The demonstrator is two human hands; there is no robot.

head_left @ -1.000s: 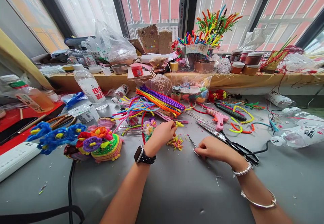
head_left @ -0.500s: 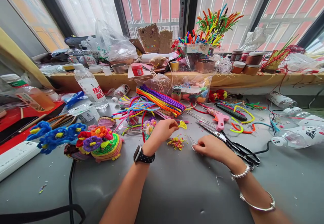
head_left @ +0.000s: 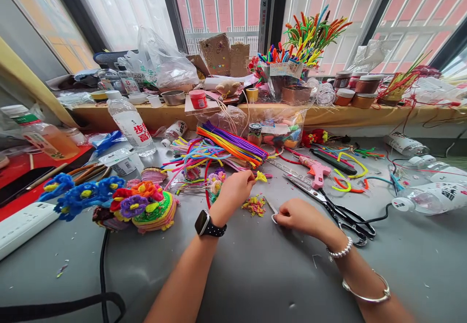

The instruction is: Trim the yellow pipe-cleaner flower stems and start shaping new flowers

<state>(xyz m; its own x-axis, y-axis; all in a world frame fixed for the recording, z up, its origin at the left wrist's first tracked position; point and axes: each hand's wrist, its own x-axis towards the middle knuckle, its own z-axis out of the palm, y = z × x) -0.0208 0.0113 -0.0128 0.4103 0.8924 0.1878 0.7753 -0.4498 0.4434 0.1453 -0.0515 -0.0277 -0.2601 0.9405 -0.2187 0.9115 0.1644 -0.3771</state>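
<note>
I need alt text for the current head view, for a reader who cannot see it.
A person's left hand holds a small yellow piece and the right hand holds small scissors over a grey table, with yellow and pink clippings between them. Behind lie bundled pipe cleaners and a pink glue gun; blue flowers sit at left.

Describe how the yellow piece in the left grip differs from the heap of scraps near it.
The yellow piece is one piece, while the scrap heap is many tiny bits. The yellow piece looks plain yellow; the scrap heap mixes yellow with pinkish red. The left grip holds the yellow piece, whereas the scrap heap lies loose on the table. Both contain yellow.
</note>
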